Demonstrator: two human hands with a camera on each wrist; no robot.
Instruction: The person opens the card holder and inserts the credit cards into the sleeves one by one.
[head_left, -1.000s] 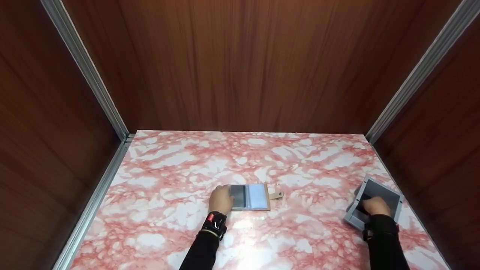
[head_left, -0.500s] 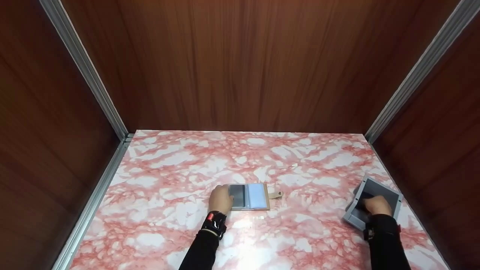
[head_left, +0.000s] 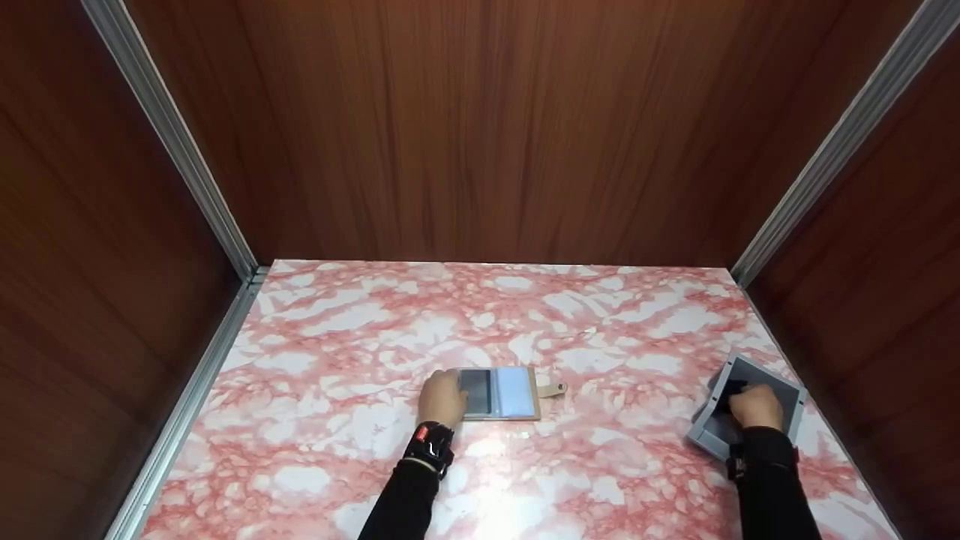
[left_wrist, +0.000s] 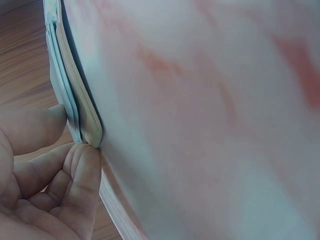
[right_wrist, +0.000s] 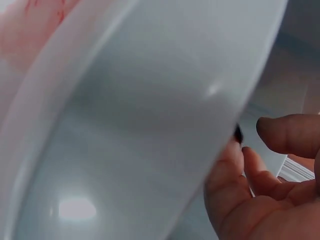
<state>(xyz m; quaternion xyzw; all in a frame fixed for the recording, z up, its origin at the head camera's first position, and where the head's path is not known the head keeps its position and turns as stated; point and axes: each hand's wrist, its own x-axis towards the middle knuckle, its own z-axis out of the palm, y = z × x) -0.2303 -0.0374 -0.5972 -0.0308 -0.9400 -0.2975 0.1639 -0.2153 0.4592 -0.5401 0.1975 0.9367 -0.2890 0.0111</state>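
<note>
The right hand [head_left: 757, 407] reaches into a grey tray [head_left: 793, 397] onto something dark; its grip cannot be told. The left hand [head_left: 442, 399] pinches the open card holder [head_left: 499, 393], its sleeves holding cards.

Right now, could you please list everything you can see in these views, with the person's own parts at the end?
Card holder: one, tan cover with clear sleeves, lying open mid-table, strap tab to its right.
Tray: one, grey, near the table's right edge.
Dark item: one, black, inside the tray; what it is cannot be told.
Table: one, pink and white marble pattern.
Walls: brown wood grain, with grey metal corner strips.
Left hand: one, on the card holder's left edge.
Right hand: one, inside the tray at the dark item.
</note>
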